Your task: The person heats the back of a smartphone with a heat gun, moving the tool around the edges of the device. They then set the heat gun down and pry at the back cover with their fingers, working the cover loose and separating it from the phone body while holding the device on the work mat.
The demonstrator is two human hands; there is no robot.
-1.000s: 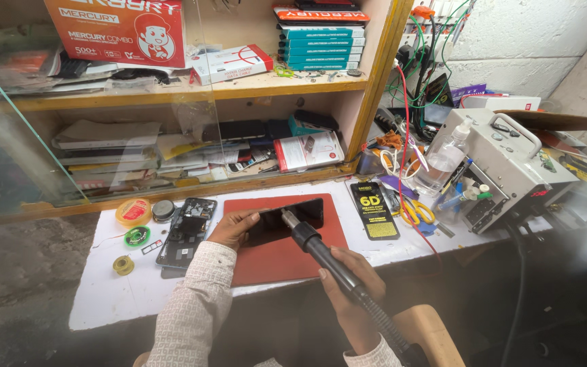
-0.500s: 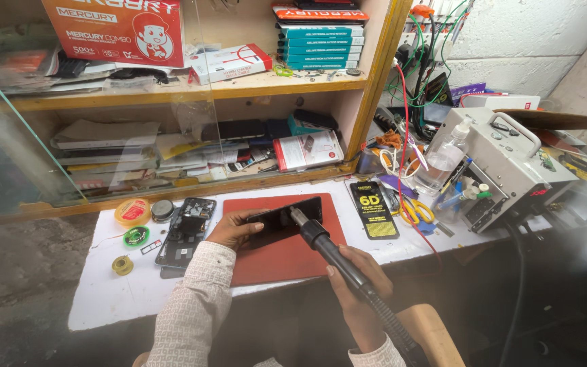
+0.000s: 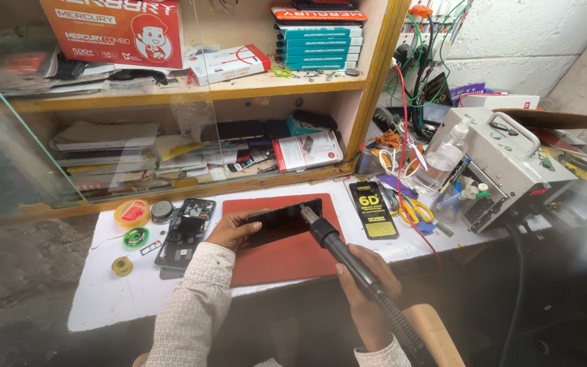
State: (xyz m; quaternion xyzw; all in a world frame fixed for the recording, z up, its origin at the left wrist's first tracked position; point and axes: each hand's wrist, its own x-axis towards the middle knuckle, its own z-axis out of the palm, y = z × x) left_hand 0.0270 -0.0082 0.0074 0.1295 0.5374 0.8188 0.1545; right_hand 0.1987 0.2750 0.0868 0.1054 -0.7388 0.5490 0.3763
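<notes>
My left hand (image 3: 231, 230) grips the left end of a black phone (image 3: 287, 220), holding it tilted just above a red work mat (image 3: 287, 255). My right hand (image 3: 363, 285) is wrapped around the black handle of a hot-air gun (image 3: 334, 246). Its metal nozzle (image 3: 306, 213) points at the phone's right end, close to or touching it. A thick black hose runs back from the handle past my wrist.
An opened phone body (image 3: 183, 231) lies left of the mat, with tape rolls (image 3: 132, 213) and solder spools (image 3: 122, 266) beyond it. A black flat package (image 3: 373, 210), scissors (image 3: 412, 212), a clear bottle (image 3: 441, 162) and a grey machine (image 3: 504, 166) stand to the right. Cluttered wooden shelves (image 3: 191, 88) rise behind.
The hot-air gun's nozzle has slid right along the phone toward its right end. My left hand keeps its hold on the phone.
</notes>
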